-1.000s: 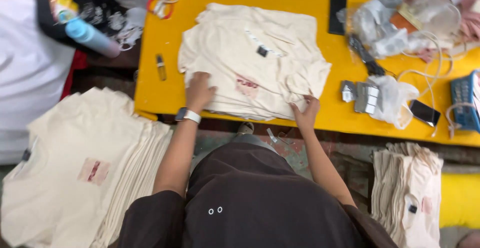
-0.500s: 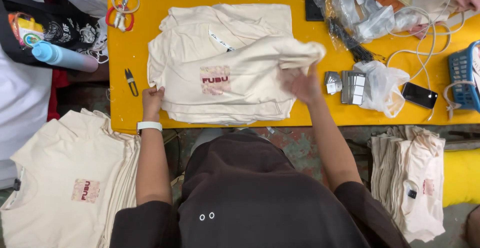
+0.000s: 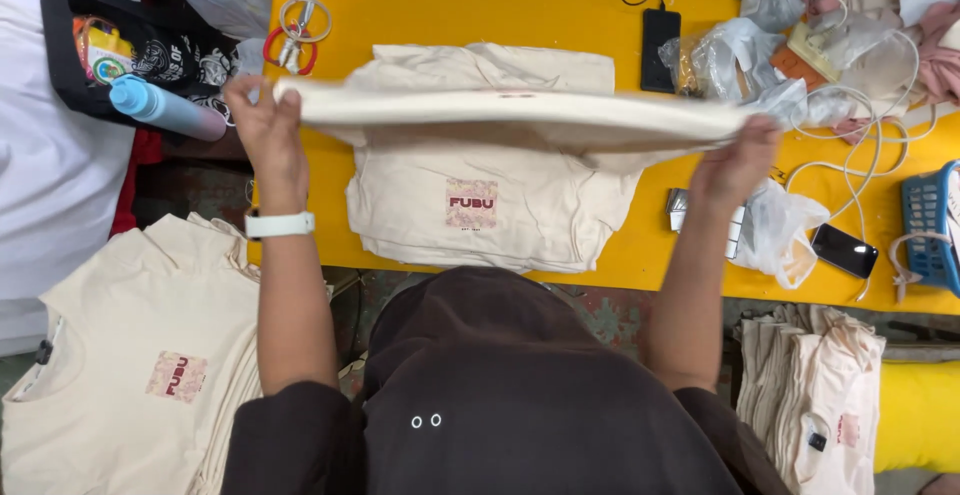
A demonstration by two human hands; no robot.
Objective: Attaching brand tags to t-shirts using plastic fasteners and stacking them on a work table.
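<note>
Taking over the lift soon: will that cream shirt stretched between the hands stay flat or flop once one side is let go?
Probably flops. The cream shirt looks taut only because the left hand and right hand pull its ends apart. Its lower edge already sags mid-span, so it seems thin and light. It should not slide much on the stack of shirts.

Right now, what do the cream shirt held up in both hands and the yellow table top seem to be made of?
The cream T-shirt, stretched between the left hand and right hand, looks like soft matte knit cotton: it sags and creases. The yellow table top looks like smooth painted or laminated board, flat and even; which is unclear.
</note>
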